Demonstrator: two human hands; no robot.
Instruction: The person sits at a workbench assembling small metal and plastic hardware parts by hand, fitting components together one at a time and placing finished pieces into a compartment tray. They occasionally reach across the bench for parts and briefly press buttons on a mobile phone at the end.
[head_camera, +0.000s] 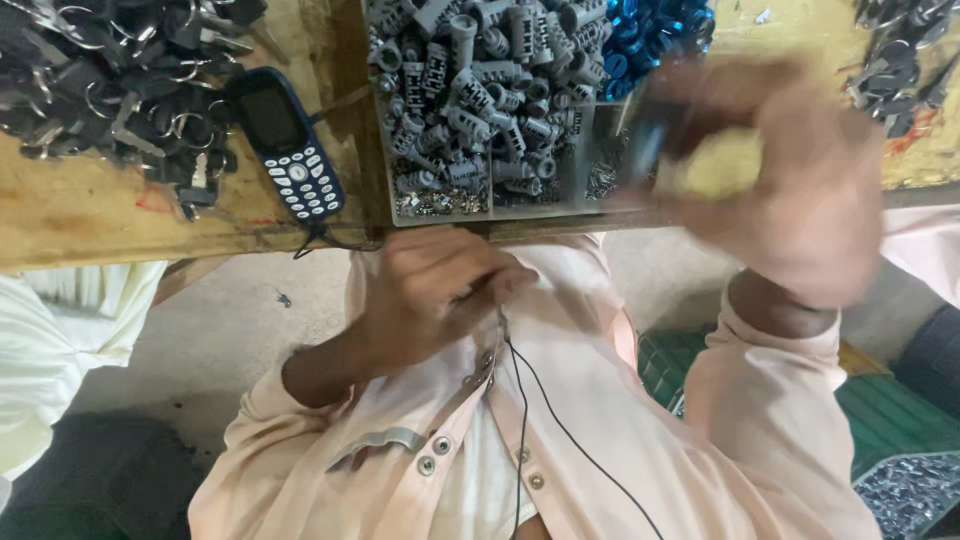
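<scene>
My left hand (430, 290) is held close to my chest with its fingers pinched together against the front of my pale pink shirt (600, 420), beside a thin black cable (560, 430). What it pinches is hidden. My right hand (790, 180) is raised in front of the bench edge and blurred by motion. It grips a pale yellow pad (715, 165) together with a dark, narrow object (645, 145) that sticks out to the left.
A compartment tray (385, 150) on the wooden bench (90, 210) holds several grey metal cylinders (480, 80) and blue ones (650, 30). Heaps of keys (110, 80) lie left and far right. A keypad phone (288, 145) is nearby. A white-clothed person (50, 350) sits left; a green crate (890, 410) right.
</scene>
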